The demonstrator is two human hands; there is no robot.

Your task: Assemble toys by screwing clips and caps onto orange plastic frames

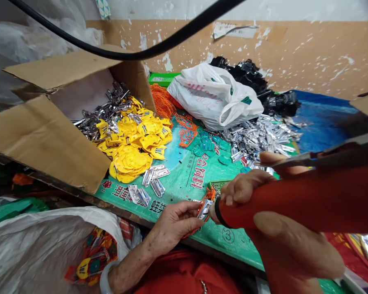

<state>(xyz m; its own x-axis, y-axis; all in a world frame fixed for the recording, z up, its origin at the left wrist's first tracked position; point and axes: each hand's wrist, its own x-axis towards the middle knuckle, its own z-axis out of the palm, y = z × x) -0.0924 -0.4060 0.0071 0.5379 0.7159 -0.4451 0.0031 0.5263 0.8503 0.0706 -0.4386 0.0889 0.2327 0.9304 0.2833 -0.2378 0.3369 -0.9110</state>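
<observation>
My left hand [174, 224] pinches a small silver metal plate [205, 208] together with an orange plastic piece [212, 193] at the front of the table. Large in the view, my right hand [297, 245] wraps round a red power tool [282, 200] that looks like an electric screwdriver, blurred at its near end. Its tip meets the metal plate or stops just short; which one, I cannot tell. Just behind the pieces, a green tray [216, 185] of tiny metal parts is partly hidden by my right fingers. Loose silver plates [158, 187] lie beyond my left hand.
A cardboard box [49, 134] spills dark metal clips and yellow plastic pieces [131, 159]. Behind are orange netlike pieces [162, 102], a white plastic bag [208, 90], silver plates [260, 136] and black parts [248, 77]. A black cable [135, 55] crosses above. An open sack [43, 241] stands lower left.
</observation>
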